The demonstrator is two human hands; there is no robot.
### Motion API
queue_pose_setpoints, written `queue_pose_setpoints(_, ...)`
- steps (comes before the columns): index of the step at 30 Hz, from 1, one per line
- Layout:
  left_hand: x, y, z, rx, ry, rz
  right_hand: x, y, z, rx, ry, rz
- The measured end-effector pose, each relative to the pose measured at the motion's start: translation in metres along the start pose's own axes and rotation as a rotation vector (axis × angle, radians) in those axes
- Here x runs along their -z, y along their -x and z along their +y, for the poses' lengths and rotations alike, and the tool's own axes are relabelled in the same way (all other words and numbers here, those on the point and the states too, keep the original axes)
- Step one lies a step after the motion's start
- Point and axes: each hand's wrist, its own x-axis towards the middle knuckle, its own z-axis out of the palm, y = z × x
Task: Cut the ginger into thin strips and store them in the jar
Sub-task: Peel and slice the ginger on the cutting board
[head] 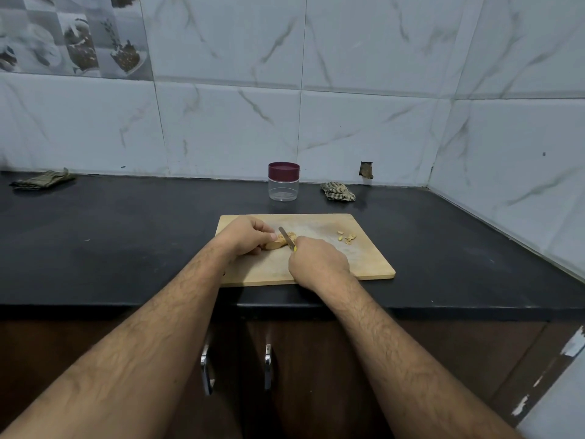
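Tan ginger [274,245] lies on its side, apparently part-sliced; lidded clear jar [283,182] stands upright behind.

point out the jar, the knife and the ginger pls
jar [283,188]: head view, on its clear wall below the maroon lid.
knife [286,236]: head view, on the bare blade above the ginger.
ginger [274,245]: head view, on the near end beside the left thumb.

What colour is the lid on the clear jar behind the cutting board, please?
The jar's lid is dark maroon, seen in the head view.
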Motion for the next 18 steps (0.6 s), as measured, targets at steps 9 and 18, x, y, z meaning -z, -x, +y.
queue_pose_setpoints(9, -0.0028, -0.0002, 0.0031, -0.018, -0.079, 0.001, 0.0005, -0.0005, -0.0008, 0.005, 0.015, -0.003)
queue_pose_setpoints(18, -0.0045, 0.0015, 0.0058, -0.029, -0.134, -0.013, 0.0005, 0.0013, -0.0023, -0.002, 0.007, 0.012)
